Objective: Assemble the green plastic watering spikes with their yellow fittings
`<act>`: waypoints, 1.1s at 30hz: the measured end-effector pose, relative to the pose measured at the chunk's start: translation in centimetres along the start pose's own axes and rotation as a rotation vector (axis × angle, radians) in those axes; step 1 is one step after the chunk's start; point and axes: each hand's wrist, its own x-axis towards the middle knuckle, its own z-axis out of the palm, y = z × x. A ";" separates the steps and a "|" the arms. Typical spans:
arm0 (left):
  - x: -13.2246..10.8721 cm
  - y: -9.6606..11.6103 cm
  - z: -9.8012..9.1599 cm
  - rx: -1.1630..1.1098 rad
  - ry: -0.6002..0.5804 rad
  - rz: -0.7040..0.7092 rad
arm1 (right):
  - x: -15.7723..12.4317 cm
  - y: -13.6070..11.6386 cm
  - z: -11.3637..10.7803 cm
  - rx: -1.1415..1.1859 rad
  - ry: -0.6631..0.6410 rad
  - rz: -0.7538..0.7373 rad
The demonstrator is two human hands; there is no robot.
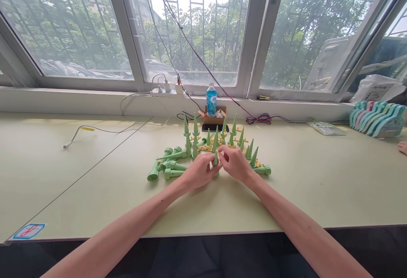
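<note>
My left hand [202, 169] is closed around a green plastic watering spike [216, 159], which stands point up near the table's middle. Close against its right side is my right hand [235, 162], fingers pinched together by the spike; whatever they hold is hidden or too small to make out. Behind both hands, several more green spikes [233, 129] stand upright in rows. Small yellow valve-like pieces [203, 147] lie among them. Left of my left hand, several green spikes [174, 164] rest on their sides in a loose pile. Another spike [262, 170] lies to the right of my right hand.
A blue-labelled bottle [211, 99] stands in a small cardboard box [213, 119] behind the spikes, with a dark phone [212, 128] before it. Cables [259, 119] run along the back. Hangers [378, 119] and a flat clear packet [327, 128] are at right, near another person's hand [402, 147].
</note>
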 end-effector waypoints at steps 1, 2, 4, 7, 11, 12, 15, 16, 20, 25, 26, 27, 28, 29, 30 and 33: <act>0.0 0.0 0.0 -0.007 0.000 0.002 | 0.0 0.0 0.0 0.001 -0.002 0.000; 0.0 0.1 0.0 -0.014 0.000 0.006 | 0.0 0.0 0.0 0.003 -0.002 0.000; 0.0 0.2 -0.1 -0.018 -0.001 0.010 | 0.0 0.0 0.1 0.009 -0.002 -0.001; 0.0 0.3 -0.2 -0.014 -0.011 0.001 | 0.0 0.0 0.1 0.027 -0.009 -0.006; 0.0 0.5 -0.2 -0.011 -0.022 -0.009 | 0.0 0.0 0.0 0.035 -0.017 -0.004; 0.0 0.5 -0.3 -0.012 -0.023 -0.010 | 0.0 0.0 0.0 0.035 -0.018 -0.004; 0.0 0.4 -0.3 -0.017 -0.027 -0.010 | 0.0 0.0 0.0 0.036 -0.020 -0.003; 0.0 0.4 -0.3 -0.020 -0.028 -0.010 | 0.0 0.0 0.0 0.037 -0.021 -0.004; 0.0 0.4 -0.2 -0.019 -0.031 -0.006 | 0.0 0.0 0.0 0.041 -0.022 -0.001; 0.0 0.4 -0.2 -0.008 -0.023 0.000 | 0.0 0.0 0.0 0.050 -0.024 -0.003; 0.0 0.4 -0.2 -0.012 -0.022 0.001 | 0.0 0.0 -0.1 0.053 -0.026 -0.003; 0.0 0.4 -0.3 -0.016 -0.022 0.001 | 0.0 0.0 -0.1 0.055 -0.026 -0.002; 0.0 0.4 -0.3 -0.021 -0.024 0.000 | 0.0 0.0 0.0 0.056 -0.026 -0.001; 0.0 0.4 -0.3 -0.025 -0.027 0.000 | 0.0 0.1 0.0 0.058 -0.026 -0.001; 0.0 0.5 -0.3 -0.027 -0.030 -0.002 | 0.0 0.1 0.0 0.059 -0.025 0.000; 0.0 0.5 -0.3 -0.023 -0.036 -0.003 | 0.0 0.1 0.0 0.067 -0.024 0.001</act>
